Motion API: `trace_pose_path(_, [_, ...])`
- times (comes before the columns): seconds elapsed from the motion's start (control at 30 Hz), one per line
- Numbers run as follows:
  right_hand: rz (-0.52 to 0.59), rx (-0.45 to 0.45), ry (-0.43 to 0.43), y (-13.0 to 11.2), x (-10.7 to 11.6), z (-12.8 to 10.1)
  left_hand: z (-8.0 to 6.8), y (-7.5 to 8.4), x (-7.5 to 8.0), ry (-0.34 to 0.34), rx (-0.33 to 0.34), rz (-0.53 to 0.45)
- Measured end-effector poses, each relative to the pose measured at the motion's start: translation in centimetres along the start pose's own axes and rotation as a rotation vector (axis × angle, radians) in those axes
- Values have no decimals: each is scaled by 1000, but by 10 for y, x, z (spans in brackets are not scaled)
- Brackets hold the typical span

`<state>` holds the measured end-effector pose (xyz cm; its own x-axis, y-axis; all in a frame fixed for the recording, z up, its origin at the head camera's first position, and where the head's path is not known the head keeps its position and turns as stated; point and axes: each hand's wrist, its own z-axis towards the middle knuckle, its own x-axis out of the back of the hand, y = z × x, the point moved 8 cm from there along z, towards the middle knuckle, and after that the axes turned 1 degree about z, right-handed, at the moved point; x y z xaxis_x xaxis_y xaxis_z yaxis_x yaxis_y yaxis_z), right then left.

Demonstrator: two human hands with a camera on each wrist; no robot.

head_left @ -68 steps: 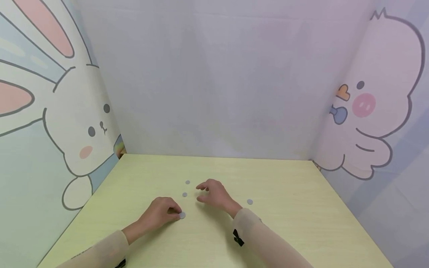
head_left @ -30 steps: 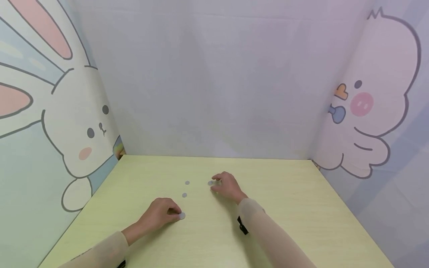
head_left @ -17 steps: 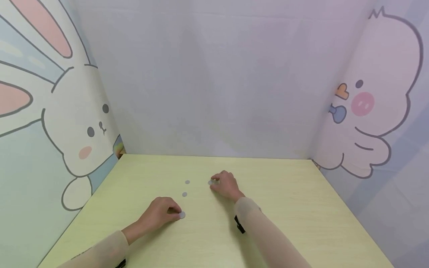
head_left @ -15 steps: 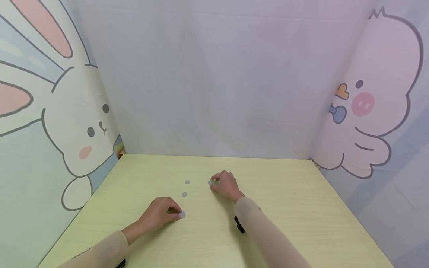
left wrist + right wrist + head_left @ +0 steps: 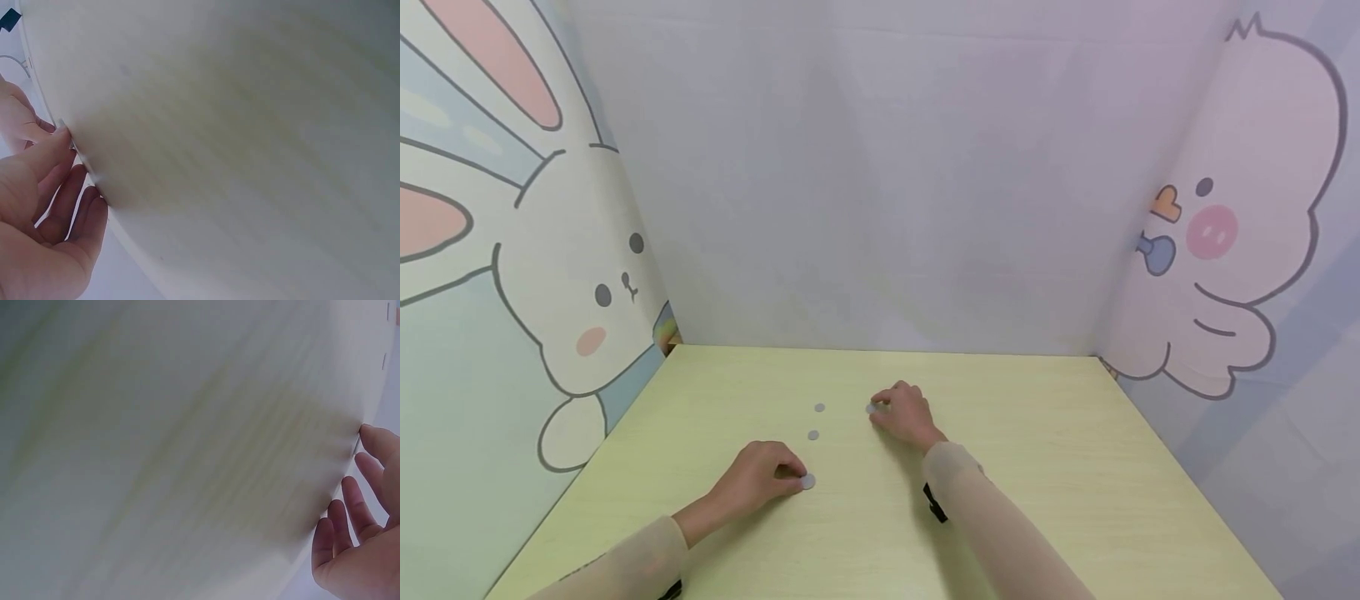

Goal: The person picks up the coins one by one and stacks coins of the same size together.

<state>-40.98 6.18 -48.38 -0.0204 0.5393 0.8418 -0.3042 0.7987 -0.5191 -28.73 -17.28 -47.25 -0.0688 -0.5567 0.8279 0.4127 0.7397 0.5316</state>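
Near the front middle of the table, my left hand (image 5: 752,477) pinches a small silver coin (image 5: 807,482) between thumb and fingertips; the coin lies flat against the tabletop. Farther back and to the right, my right hand (image 5: 907,414) has thumb and forefinger at the edges of another coin (image 5: 871,408), also flat on the table. In the right wrist view that coin shows as a thin edge between the right hand's (image 5: 359,519) thumb and forefinger. Two more coins, a back one (image 5: 819,407) and a nearer one (image 5: 813,435), lie between the hands, touched by neither.
The pale yellow wooden table (image 5: 1037,467) spreads out on both sides of the hands. A plain greyish cloth backdrop (image 5: 880,192) rises at its back edge. Printed side cloths show a rabbit (image 5: 572,308) on the left and a chick (image 5: 1247,208) on the right.
Since the oldest frame, the right hand has shifted back and right, and the coin from the table's right now lies at its fingertips. The left hand keeps its place. Little differs over the last second.
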Motion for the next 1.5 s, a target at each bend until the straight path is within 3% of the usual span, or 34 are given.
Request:
trace_pose_path(0.6, [1, 14, -2, -3, 1, -2, 0, 2, 0, 6, -8, 15])
trace_pose_path(0.9, [7, 5, -44, -2, 3, -11, 0, 1, 0, 10, -11, 26])
trace_pose_path(1.5, [35, 35, -107, -18, 14, -57, 0, 4, 1, 15, -39, 20])
